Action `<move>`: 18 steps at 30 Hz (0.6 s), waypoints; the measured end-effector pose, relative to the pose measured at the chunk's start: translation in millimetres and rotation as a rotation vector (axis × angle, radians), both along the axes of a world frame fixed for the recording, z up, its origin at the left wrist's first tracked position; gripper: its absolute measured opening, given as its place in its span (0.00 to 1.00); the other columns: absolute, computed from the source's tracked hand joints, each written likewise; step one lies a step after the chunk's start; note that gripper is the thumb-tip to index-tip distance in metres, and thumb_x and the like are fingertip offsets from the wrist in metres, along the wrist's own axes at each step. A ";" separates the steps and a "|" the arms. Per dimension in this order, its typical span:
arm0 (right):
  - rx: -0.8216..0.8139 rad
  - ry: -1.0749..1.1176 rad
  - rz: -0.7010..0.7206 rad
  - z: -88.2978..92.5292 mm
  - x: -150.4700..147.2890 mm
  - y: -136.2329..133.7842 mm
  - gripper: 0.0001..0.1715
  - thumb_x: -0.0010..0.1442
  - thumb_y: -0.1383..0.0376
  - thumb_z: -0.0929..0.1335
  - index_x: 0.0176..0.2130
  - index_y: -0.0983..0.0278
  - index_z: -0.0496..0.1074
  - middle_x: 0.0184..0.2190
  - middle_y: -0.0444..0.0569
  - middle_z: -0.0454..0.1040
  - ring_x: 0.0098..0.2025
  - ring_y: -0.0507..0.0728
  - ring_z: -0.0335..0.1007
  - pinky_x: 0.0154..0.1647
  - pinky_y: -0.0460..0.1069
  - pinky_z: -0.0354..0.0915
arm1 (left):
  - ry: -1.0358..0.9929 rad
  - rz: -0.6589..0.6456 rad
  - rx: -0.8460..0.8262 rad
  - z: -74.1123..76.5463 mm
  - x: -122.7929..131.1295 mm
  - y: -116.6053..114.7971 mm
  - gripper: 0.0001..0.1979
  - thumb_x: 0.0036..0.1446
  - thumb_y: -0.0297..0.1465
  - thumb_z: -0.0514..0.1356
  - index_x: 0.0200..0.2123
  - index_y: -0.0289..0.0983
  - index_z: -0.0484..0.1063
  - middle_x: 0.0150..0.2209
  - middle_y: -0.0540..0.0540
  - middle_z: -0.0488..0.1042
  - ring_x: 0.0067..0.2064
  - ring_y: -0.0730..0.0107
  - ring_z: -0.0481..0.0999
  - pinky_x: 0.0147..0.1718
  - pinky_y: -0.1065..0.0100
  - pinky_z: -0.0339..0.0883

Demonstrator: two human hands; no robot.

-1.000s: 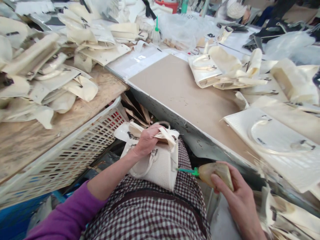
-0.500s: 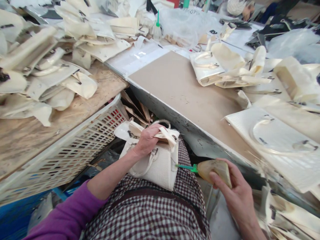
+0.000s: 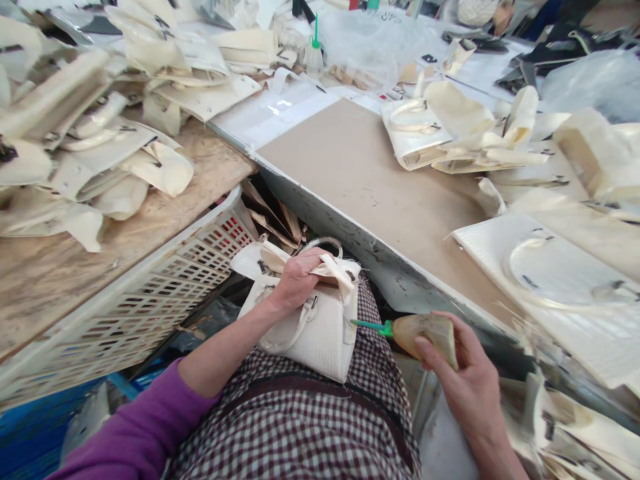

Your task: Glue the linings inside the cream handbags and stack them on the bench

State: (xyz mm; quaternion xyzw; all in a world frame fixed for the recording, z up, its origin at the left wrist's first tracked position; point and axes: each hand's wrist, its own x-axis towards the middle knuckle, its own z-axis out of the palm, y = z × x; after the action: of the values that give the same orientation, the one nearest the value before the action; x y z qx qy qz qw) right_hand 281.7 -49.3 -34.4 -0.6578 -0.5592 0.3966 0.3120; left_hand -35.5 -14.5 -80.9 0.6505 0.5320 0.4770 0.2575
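A small white handbag (image 3: 320, 333) with looped handles rests on my lap over a checkered apron (image 3: 280, 427). My left hand (image 3: 295, 283) grips its open top edge, fingers wrapped over the pale flaps. On the right, my right hand (image 3: 463, 367) holds a yellowish glue bottle (image 3: 425, 339) sideways between thumb and fingers. The bottle's thin green nozzle (image 3: 370, 325) points left, its tip at the side panel of the bag. Whether the tip touches the panel is too small to tell.
White bag pieces (image 3: 100, 147) pile up on the wooden table at left, above a cream plastic basket (image 3: 185, 273). More bags (image 3: 555, 267) lie on the brown-topped table (image 3: 370, 167). Another green-tipped bottle (image 3: 315, 59) stands farther back. A person's hand (image 3: 503, 17) shows at top right.
The glue bottle and my right hand have shifted very slightly left and up. My left hand keeps its hold on the bag, which has barely moved.
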 end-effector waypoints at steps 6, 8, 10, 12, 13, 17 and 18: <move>-0.072 0.019 0.057 4.3 6.4 1.3 0.33 0.51 0.48 0.77 0.50 0.63 0.75 0.39 0.51 0.80 0.31 0.60 0.75 0.26 0.50 0.70 | -0.008 0.002 -0.021 2.9 0.8 -1.1 0.16 0.52 0.18 0.53 0.34 0.36 0.78 0.38 0.45 0.79 0.44 0.64 0.79 0.48 0.63 0.72; -0.092 0.047 0.040 7.3 7.5 1.1 0.33 0.52 0.48 0.77 0.50 0.63 0.75 0.38 0.51 0.80 0.30 0.60 0.74 0.26 0.50 0.70 | -0.014 0.004 -0.034 4.0 0.8 -1.4 0.16 0.51 0.17 0.53 0.34 0.36 0.78 0.38 0.45 0.79 0.44 0.64 0.79 0.49 0.63 0.73; -0.105 0.063 0.026 8.6 7.7 1.0 0.33 0.51 0.48 0.77 0.50 0.64 0.75 0.37 0.51 0.80 0.29 0.59 0.73 0.26 0.49 0.71 | -0.017 0.000 -0.042 4.7 0.7 -1.6 0.16 0.51 0.17 0.53 0.34 0.36 0.78 0.38 0.45 0.79 0.44 0.63 0.79 0.49 0.63 0.73; -0.136 0.078 0.039 8.6 7.4 0.9 0.34 0.51 0.49 0.78 0.50 0.63 0.74 0.38 0.50 0.80 0.29 0.58 0.73 0.25 0.49 0.71 | -0.018 -0.001 -0.036 4.5 0.6 -1.7 0.16 0.51 0.18 0.53 0.34 0.36 0.79 0.38 0.45 0.79 0.45 0.63 0.79 0.49 0.63 0.72; -0.155 0.094 0.045 8.6 7.0 0.6 0.34 0.50 0.49 0.78 0.50 0.63 0.74 0.37 0.50 0.79 0.29 0.58 0.73 0.24 0.49 0.71 | -0.018 0.000 -0.031 4.1 0.5 -1.8 0.16 0.51 0.18 0.53 0.34 0.36 0.79 0.38 0.45 0.79 0.45 0.63 0.79 0.49 0.62 0.72; -0.229 0.165 0.055 12.2 1.4 -5.0 0.31 0.51 0.49 0.78 0.48 0.64 0.74 0.32 0.47 0.78 0.25 0.56 0.69 0.21 0.48 0.68 | -0.019 0.006 -0.022 1.2 0.0 -1.8 0.17 0.51 0.17 0.53 0.35 0.36 0.79 0.39 0.45 0.80 0.44 0.63 0.79 0.50 0.62 0.73; -0.241 0.183 0.049 14.1 -1.0 -7.9 0.30 0.51 0.49 0.77 0.47 0.64 0.74 0.32 0.47 0.78 0.24 0.55 0.67 0.20 0.48 0.67 | -0.020 0.005 -0.020 0.5 0.0 -1.8 0.17 0.51 0.17 0.53 0.35 0.36 0.79 0.39 0.45 0.80 0.44 0.63 0.79 0.50 0.62 0.73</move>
State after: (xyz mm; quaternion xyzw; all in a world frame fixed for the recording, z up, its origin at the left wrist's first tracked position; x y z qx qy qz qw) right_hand 280.7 -57.1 -20.3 -0.6377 -0.4925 0.5268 0.2707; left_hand -35.5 -16.3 -80.3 0.6419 0.5357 0.4788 0.2679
